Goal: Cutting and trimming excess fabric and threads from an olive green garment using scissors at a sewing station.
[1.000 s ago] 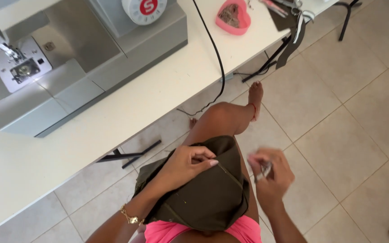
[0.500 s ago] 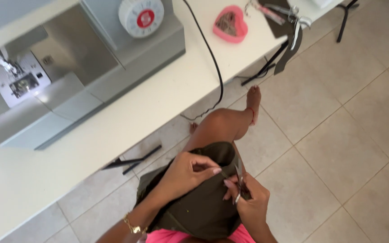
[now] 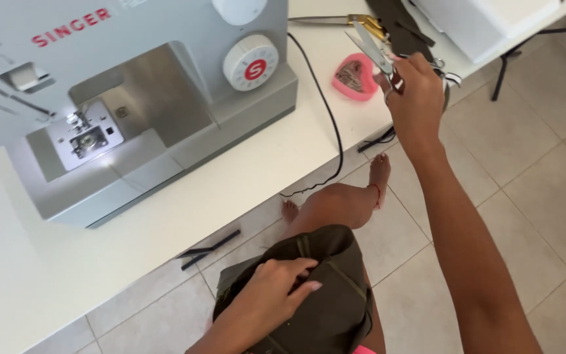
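My right hand (image 3: 417, 98) is stretched out over the white table's (image 3: 165, 216) right edge, gripping small silver scissors (image 3: 375, 49) with the blades pointing up and left, next to a pink heart-shaped pincushion (image 3: 354, 77). My left hand (image 3: 283, 288) rests on a dark olive piece of fabric (image 3: 335, 308) lying on my lap, fingers pressed onto a fold of it. A grey sewing machine (image 3: 132, 111) stands on the table to the left.
A black cable (image 3: 325, 118) runs across the table and over its edge. Dark fabric pieces (image 3: 404, 29) and large gold-handled shears (image 3: 355, 21) lie at the back. A white box (image 3: 486, 23) sits far right. Black strips (image 3: 207, 249) lie on the tiled floor by my bare feet.
My right hand has left the fabric on my lap and reached up to the table edge with the scissors. The left hand stays on the fabric.
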